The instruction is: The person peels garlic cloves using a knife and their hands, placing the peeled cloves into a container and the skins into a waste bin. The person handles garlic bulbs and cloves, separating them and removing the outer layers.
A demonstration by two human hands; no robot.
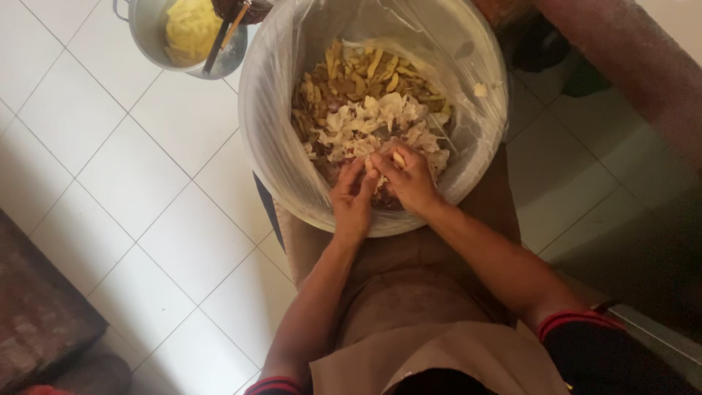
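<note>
Clear plastic lines the big round bin (278,146) that we look down into from the head camera; it stands on the white tiled floor (131,175), pressed up against our knees.

Both our hands are low inside its near rim. Our left hand (352,199) has its fingers (355,172) bent and drawn together, tips pointing away from us and meeting the right hand. Our right hand (411,181) is curled, its fingers (386,162) pinched on a small pale yellow piece (399,157) that shows between the thumb and the forefinger. The piece sits at the very tips, right where the two hands touch, above the bin's contents. We cannot tell whether the left fingers also grip it or only rest against it.

Just beyond the fingertips lies a heap of thin whitish peelings (373,121), and past that, toward the far wall of the bin, a layer of yellow-brown strips (358,73). Darker scraps lie under the hands, mostly hidden.

At the top left, well apart from the bin's contents, a metal pot (146,33) stands on the floor with a mound of pale yellow cut pieces (189,29) in it. A dark-handled utensil (219,40) leans over its rim.

Our lap shows a brown apron (409,307), and red-edged dark sleeves (578,325) sit at our upper arms.
</note>
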